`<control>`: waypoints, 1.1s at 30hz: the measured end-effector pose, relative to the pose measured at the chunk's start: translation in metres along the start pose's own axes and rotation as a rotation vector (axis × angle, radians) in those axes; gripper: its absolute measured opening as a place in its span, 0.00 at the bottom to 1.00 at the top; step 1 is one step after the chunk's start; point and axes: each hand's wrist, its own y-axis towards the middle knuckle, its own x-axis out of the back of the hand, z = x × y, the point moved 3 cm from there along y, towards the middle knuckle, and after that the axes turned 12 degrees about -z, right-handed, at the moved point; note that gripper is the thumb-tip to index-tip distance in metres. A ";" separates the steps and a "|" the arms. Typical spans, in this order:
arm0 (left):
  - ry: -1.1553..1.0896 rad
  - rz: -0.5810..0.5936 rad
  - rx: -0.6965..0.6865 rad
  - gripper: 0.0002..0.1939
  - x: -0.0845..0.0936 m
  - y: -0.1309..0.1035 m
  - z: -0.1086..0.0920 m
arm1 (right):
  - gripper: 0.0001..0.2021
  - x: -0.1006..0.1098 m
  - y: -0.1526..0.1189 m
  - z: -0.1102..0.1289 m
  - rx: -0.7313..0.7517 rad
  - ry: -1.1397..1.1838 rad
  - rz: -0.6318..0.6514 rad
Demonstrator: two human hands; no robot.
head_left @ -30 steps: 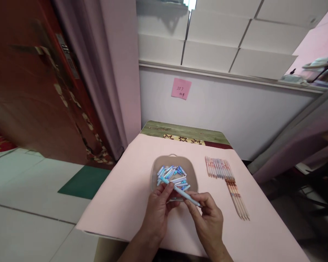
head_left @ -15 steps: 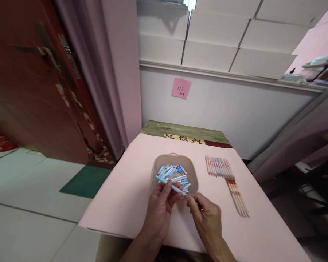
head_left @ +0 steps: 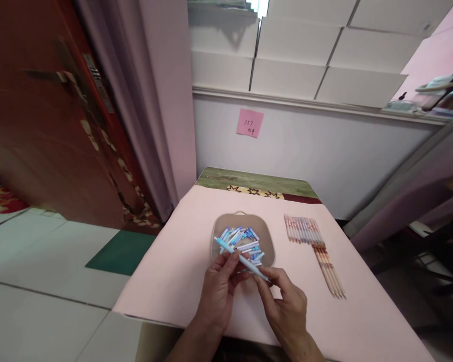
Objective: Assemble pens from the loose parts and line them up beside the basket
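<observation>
The light blue pen is just below the center of the frame, slanting down to the right over the near edge of a taupe tub. The person's left hand has its fingers closed around the middle of it, and the right hand has thumb and forefinger pinched at the lower end, basically no gap. Looks like the step in hand is two-handed work on that lower end; imo any move from this grip calls for a steady left hold and a light right pinch.

Short blue and white pieces lie jumbled in the tub, too small to say exactly what they are. Right of center there's a side-by-side row of pens, plus a tan-barreled bunch just below, all on the pink-covered desk. Pink note on the wall, upper middle.
</observation>
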 end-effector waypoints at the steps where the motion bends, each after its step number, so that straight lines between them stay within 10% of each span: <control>1: 0.006 0.005 -0.003 0.13 0.000 0.000 0.000 | 0.06 0.000 0.000 0.000 -0.030 0.007 0.030; 5: 0.024 0.004 -0.001 0.13 0.001 0.001 -0.001 | 0.16 -0.002 0.002 -0.003 -0.106 0.062 0.120; 15: -0.072 -0.041 0.070 0.11 -0.001 0.001 0.007 | 0.06 -0.014 -0.004 0.001 -0.220 0.125 0.106; 27: -0.094 0.009 0.088 0.10 0.003 0.004 0.014 | 0.03 -0.005 0.006 0.009 0.029 0.050 -0.033; 33: -0.032 0.037 0.041 0.10 0.005 0.003 0.016 | 0.12 -0.013 0.002 -0.007 -0.413 0.190 0.141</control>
